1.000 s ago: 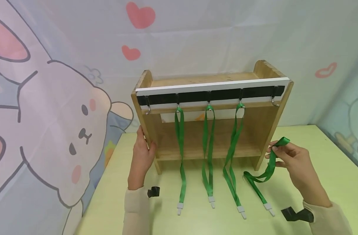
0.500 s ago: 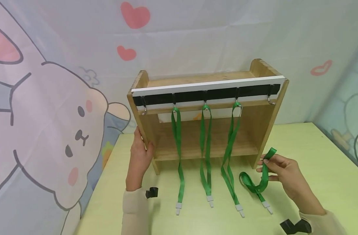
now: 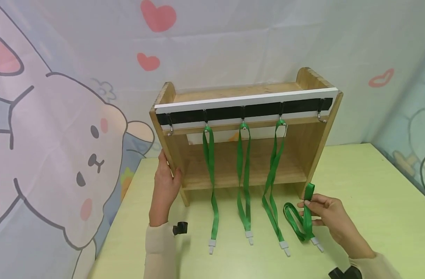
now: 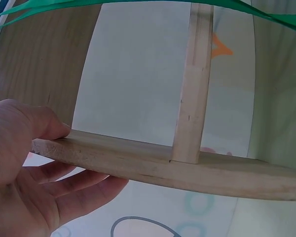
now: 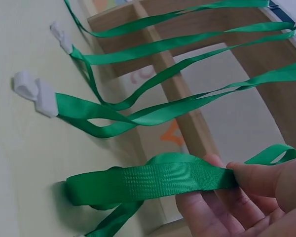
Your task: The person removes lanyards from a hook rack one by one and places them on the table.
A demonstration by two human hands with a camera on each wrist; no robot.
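Note:
My left hand (image 3: 165,186) grips the left side panel of a wooden shelf (image 3: 245,179), thumb inside and fingers outside, as the left wrist view also shows. Between thumb and fingertips my right hand (image 3: 329,217) pinches a green lanyard (image 5: 153,180) near its loop end, beside the shelf's right leg. The rest of that lanyard curls down to the table, its white clip (image 3: 317,244) lying there. Three more green lanyards hang from metal hooks: a left one (image 3: 211,170), a middle one (image 3: 246,182) and a right one (image 3: 273,170).
A white strip with a black band (image 3: 261,111) runs across the shelf's top front and carries the hooks. The far left hook (image 3: 170,130) and far right hook (image 3: 321,116) bear nothing. The shelf stands on a pale yellow-green table (image 3: 359,170) before a cartoon-printed backdrop (image 3: 240,42).
My right hand has moved down and slightly left with the lanyard's loop end, and the lanyard has bunched closer together on the table. My left hand keeps its grip on the shelf.

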